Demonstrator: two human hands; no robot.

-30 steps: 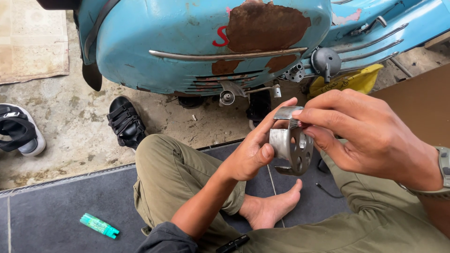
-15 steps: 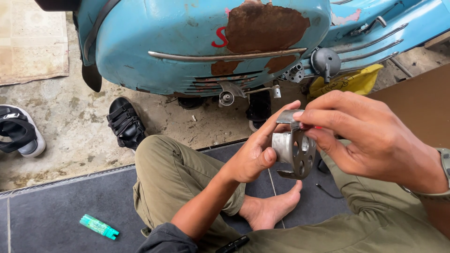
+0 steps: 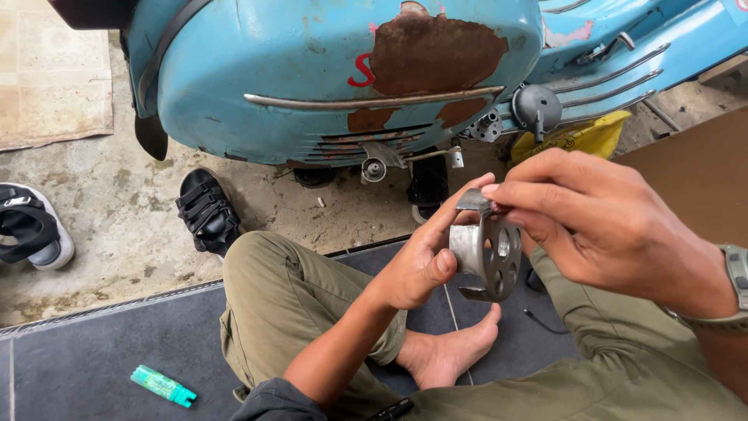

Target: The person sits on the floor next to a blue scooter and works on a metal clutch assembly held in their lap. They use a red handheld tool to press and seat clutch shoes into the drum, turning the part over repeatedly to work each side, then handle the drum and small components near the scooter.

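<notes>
I see my left hand (image 3: pixel 421 261) cupped, thumb and fingers clasping the round metal part (image 3: pixel 487 249) (a holed disc on a short hub) above my lap. My right hand (image 3: pixel 615 226) arches over it, fingertips pinching its top tab, near the blue scooter (image 3: pixel 335 70).

Left hand (image 3: pixel 417 261) cups a round metal part (image 3: pixel 487 249) with holes in its disc, right hand (image 3: pixel 615 226) pinching the top edge with its fingers (image 3: pixel 514 195). Rusty blue scooter (image 3: pixel 335 70) sits right behind, green lighter (image 3: pixel 162 385) down on the dark mat (image 3: pixel 93 359).
</notes>
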